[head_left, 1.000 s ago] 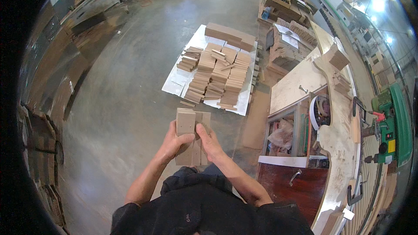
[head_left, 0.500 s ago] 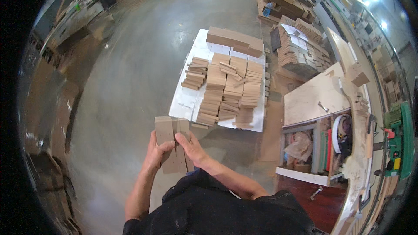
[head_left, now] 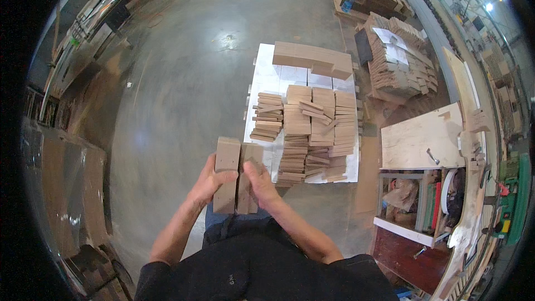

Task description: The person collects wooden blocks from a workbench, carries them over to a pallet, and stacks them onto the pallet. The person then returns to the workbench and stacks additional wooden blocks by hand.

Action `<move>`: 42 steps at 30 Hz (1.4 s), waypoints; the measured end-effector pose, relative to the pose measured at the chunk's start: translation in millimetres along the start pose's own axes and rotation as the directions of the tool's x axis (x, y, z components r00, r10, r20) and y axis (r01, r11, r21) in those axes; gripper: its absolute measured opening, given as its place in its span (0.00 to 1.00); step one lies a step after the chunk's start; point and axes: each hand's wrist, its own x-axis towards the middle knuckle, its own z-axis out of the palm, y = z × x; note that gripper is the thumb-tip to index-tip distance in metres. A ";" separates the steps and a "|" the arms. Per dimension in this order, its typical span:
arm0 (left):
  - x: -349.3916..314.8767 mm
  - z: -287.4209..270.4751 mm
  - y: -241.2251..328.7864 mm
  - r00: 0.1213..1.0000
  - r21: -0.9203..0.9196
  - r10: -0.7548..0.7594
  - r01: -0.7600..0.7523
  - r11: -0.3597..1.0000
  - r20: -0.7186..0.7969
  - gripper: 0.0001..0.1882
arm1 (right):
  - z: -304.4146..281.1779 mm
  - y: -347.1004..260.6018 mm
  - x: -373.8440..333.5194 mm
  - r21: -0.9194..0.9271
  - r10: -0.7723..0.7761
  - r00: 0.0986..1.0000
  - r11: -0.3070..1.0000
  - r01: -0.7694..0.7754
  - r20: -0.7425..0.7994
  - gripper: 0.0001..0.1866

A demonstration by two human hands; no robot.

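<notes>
Close to my body, two bundles of light-brown wooden pieces stand side by side with a narrow dark gap between them. My left hand is closed around the left wooden bundle, its thumb lying across the near face. Around the right wooden bundle my right hand is closed, thumb on the face beside the gap. The fingers behind both bundles are hidden. Just beyond the right hand is a white-topped pallet bearing stacked short wooden pieces, several lying loose on top.
Longer boards lie at the pallet's far end. To the right stand a workbench cabinet with an open compartment and a green machine. More stacked wood sits at far right; wrapped boards stand left. Grey concrete floor lies ahead.
The two bundles, tilted and uneven before, now stand more nearly parallel. My thumbs have moved apart, each onto its own bundle. The pallet appears further right and lower in view.
</notes>
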 end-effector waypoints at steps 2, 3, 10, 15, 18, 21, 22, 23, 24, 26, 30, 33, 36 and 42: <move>41.8 -18.3 24.0 0.999 -0.022 -0.032 0.033 0.999 0.029 0.40 | 2.4 -7.4 32.1 0.076 -0.017 0.999 0.997 0.021 -0.051 0.32; 61.0 -27.6 33.2 0.998 -0.054 -0.054 0.057 0.997 0.043 0.40 | 10.9 -15.7 47.1 0.071 -0.083 0.994 0.994 0.087 -0.069 0.32; 230.7 -100.0 66.0 0.949 0.133 -0.161 0.129 0.983 0.270 0.40 | 62.2 -16.4 197.5 0.133 -0.079 0.963 0.984 0.116 -0.257 0.28; 343.8 -172.2 116.8 0.923 0.097 -0.291 0.274 0.957 0.253 0.43 | 101.1 -18.1 323.3 0.231 -0.003 0.897 0.966 0.116 -0.441 0.28; 387.9 -194.6 149.6 0.904 0.319 -0.335 0.245 0.915 0.266 0.47 | 134.7 -36.4 374.6 0.150 -0.044 0.916 0.982 0.113 -0.399 0.30; 425.5 -203.7 176.2 0.890 0.404 -0.355 0.224 0.887 0.285 0.48 | 147.3 -57.3 406.7 0.224 -0.029 0.926 0.967 0.121 -0.377 0.31; 438.0 -201.6 187.1 0.880 0.401 -0.353 0.212 0.891 0.318 0.48 | 149.1 -63.5 414.5 0.236 -0.037 0.909 0.961 0.146 -0.415 0.32; 451.1 -199.1 197.4 0.867 0.404 -0.349 0.195 0.894 0.356 0.48 | 150.5 -69.2 423.1 0.250 -0.049 0.888 0.951 0.181 -0.456 0.33; 464.0 -196.0 205.1 0.857 0.429 -0.356 0.181 0.885 0.372 0.48 | 148.4 -69.3 431.8 0.265 -0.062 0.879 0.941 0.209 -0.473 0.33; 489.4 -185.3 218.7 0.835 0.429 -0.397 0.220 0.876 0.382 0.48 | 139.8 -66.8 450.7 0.274 -0.065 0.831 0.927 0.255 -0.553 0.35; 534.3 -153.3 242.0 0.762 0.615 -0.437 0.065 0.786 0.478 0.46 | 136.8 -95.7 477.4 0.348 -0.019 0.775 0.886 0.305 -0.632 0.40; 576.2 -120.6 257.4 0.711 0.687 -0.500 0.032 0.726 0.495 0.47 | 116.2 -115.8 497.6 0.423 -0.010 0.708 0.795 0.434 -0.707 0.41; 613.8 -88.5 255.6 0.661 0.743 -0.515 -0.098 0.662 0.546 0.48 | 106.6 -157.0 512.9 0.430 -0.034 0.662 0.735 0.525 -0.749 0.42; 702.1 -28.3 267.3 0.515 0.742 -0.599 -0.115 0.661 0.614 0.49 | 64.9 -186.5 564.4 0.427 -0.092 0.584 0.593 0.683 -0.807 0.40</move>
